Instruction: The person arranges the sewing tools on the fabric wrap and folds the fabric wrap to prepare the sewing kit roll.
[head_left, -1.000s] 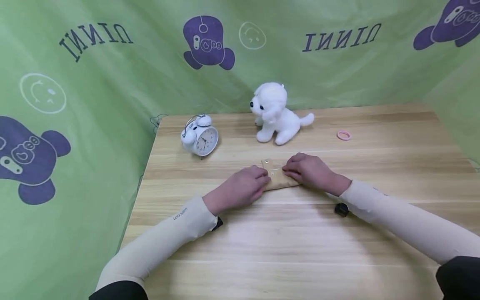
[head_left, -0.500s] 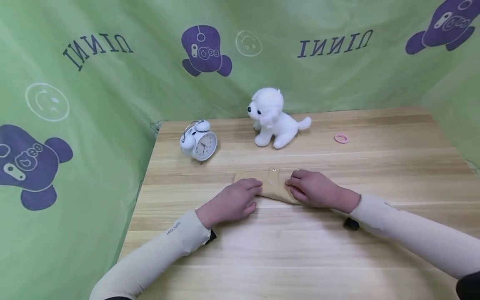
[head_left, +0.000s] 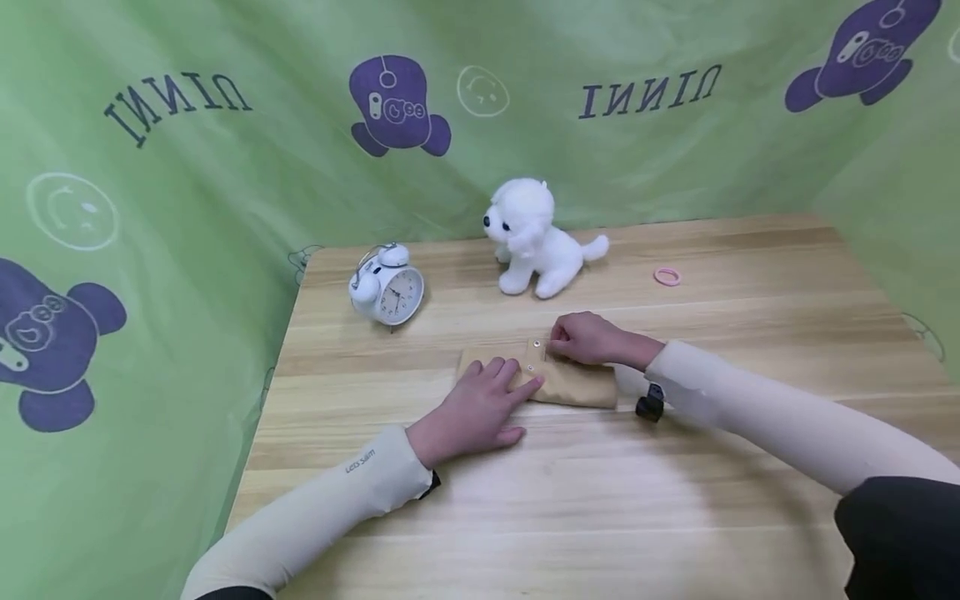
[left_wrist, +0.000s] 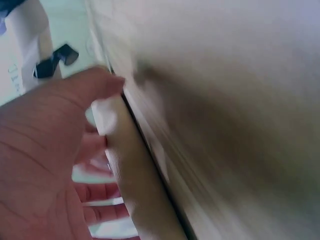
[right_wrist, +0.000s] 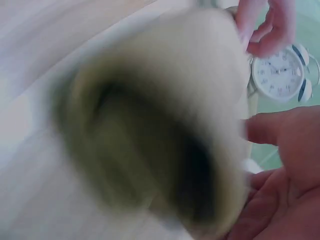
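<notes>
A folded tan cloth pouch (head_left: 577, 385) with two snap buttons lies in the middle of the wooden table. Its narrow snap tab (head_left: 536, 350) points towards the back. My left hand (head_left: 472, 412) rests on the pouch's left half, fingers spread, thumb on the table side. My right hand (head_left: 588, 337) is at the pouch's upper edge, just right of the tab; thumb and curled fingers pinch there, though the fingertips are partly hidden. In the right wrist view, the pouch's end (right_wrist: 200, 65) is close and blurred, showing a dark hollow fold beside the right thumb (right_wrist: 265, 127).
A white twin-bell alarm clock (head_left: 390, 287) stands at the back left. Behind the pouch sits a white plush dog (head_left: 536, 242). A pink ring (head_left: 667, 277) lies at the back right. Green printed curtain (head_left: 285, 150) hangs around the table's far sides.
My right hand has moved from the pouch's right end up to its upper edge near the tab. The left hand's fingers have spread over the left part. The pouch has turned slightly.
</notes>
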